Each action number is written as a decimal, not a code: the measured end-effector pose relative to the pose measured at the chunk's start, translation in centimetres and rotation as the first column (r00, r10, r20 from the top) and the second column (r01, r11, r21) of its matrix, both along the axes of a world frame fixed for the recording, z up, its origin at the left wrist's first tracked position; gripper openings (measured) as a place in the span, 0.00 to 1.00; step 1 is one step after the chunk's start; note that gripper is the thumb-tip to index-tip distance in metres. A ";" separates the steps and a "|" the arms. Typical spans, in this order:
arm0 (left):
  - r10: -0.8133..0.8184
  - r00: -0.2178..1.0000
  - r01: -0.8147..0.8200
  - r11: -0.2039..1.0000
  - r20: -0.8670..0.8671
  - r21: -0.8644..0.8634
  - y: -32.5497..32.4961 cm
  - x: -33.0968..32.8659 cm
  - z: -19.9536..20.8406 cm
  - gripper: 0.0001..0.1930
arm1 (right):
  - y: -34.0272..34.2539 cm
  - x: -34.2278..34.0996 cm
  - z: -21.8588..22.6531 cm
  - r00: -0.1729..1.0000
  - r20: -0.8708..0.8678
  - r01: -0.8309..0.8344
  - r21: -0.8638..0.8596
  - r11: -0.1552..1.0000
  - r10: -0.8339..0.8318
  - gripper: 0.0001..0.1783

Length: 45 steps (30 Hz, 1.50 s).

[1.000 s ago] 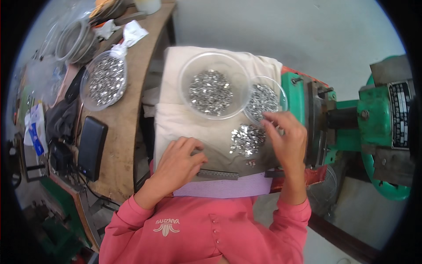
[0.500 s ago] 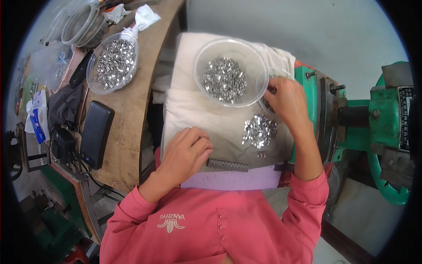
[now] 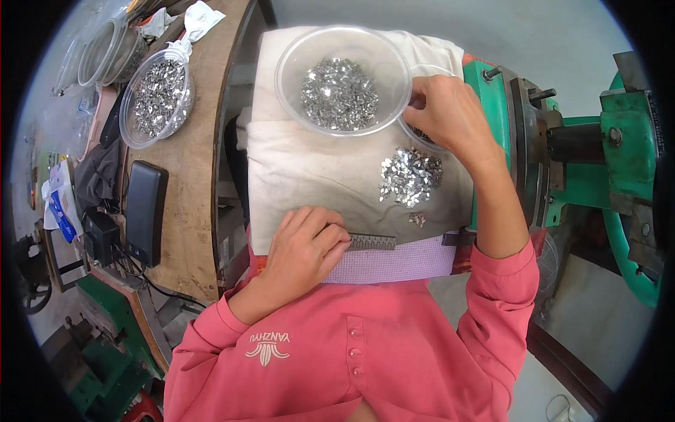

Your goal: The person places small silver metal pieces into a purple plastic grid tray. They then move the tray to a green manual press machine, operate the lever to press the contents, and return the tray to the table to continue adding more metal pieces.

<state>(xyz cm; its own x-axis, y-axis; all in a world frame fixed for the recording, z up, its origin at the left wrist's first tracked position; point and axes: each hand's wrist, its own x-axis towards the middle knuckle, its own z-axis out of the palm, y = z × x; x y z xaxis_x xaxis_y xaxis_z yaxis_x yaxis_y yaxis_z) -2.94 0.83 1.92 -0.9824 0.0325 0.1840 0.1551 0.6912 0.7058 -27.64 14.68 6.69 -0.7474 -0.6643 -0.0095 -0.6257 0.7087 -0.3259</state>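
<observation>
My left hand (image 3: 306, 243) lies at the near edge of the cloth, fingers curled and drawn together. Its fingertips cover the left end of a narrow toothed metal strip (image 3: 373, 242) and appear to pinch it. Over a smaller clear tub (image 3: 430, 146) my right hand (image 3: 448, 116) is bent with fingers closed; whatever is in them is hidden. That tub holds dark small pieces, mostly covered by the hand. Beside it stands a large clear tub (image 3: 285, 88) with many small shiny metal pieces (image 3: 341, 95). A loose pile of shiny metal pieces (image 3: 410, 176) rests below my right hand.
Beige cloth (image 3: 281, 169) covers the work surface, with a purple mat (image 3: 394, 266) at its near edge. A green machine (image 3: 612, 162) stands right. On the wooden table (image 3: 193, 176) left are another tub of metal pieces (image 3: 158, 98) and a black power bank (image 3: 146, 211).
The view has shifted slightly. My left hand has moved right onto the strip's left end, which lay uncovered before. My right hand stays at the smaller tub.
</observation>
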 end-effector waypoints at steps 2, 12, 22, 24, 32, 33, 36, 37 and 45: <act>0.002 1.000 -0.002 1.000 0.020 -0.008 -0.1 -0.1 0.1 0.08 | 0.2 -0.2 0.1 1.000 0.030 -0.004 0.002 1.000 0.004 0.09; -0.025 0.999 0.025 1.000 0.039 0.004 -0.3 -0.6 0.5 0.09 | 2.3 0.0 -0.2 0.980 0.167 0.142 -0.235 0.962 -0.104 0.09; -0.156 0.982 0.106 0.922 -0.105 -0.372 -0.2 0.3 0.7 0.06 | 3.9 -0.8 -1.9 0.929 0.310 0.300 -0.305 0.904 -0.204 0.07; -0.123 0.988 0.085 0.938 -0.094 -0.336 -0.3 0.3 0.5 0.07 | 4.2 -1.1 -2.6 0.922 0.342 0.298 -0.338 0.893 -0.179 0.06; 0.015 0.928 0.008 0.998 -0.371 0.059 0.0 -4.3 5.9 0.07 | 6.1 -0.8 -1.9 0.759 0.641 0.501 -0.457 0.735 -0.118 0.05; 0.010 0.918 0.013 0.998 -0.396 0.056 0.2 -5.3 6.9 0.07 | 6.2 -0.7 -1.7 0.724 0.681 0.537 -0.457 0.709 -0.109 0.05; 0.051 0.903 -0.024 0.997 -0.426 0.067 1.2 -8.5 7.0 0.07 | 7.0 -0.7 -2.3 0.640 0.768 0.606 -0.512 0.609 0.009 0.07; 0.068 0.902 -0.039 0.996 -0.427 0.077 1.7 -9.8 6.8 0.07 | 7.2 -0.6 -2.5 0.621 0.783 0.636 -0.520 0.570 0.021 0.08; 0.060 0.968 0.016 0.955 -0.243 0.297 3.9 -15.6 3.1 0.15 | 5.7 1.5 -1.7 0.556 0.829 0.733 -0.521 0.438 0.055 0.15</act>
<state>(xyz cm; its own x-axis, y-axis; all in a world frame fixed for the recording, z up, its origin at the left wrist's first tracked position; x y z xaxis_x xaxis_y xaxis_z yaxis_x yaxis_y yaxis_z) -18.51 4.72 5.03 -0.9048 -0.0810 0.4181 0.3371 0.4639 0.8193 -26.14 20.42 4.96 -0.8986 -0.3411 -0.2759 0.2991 -0.0163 -0.9541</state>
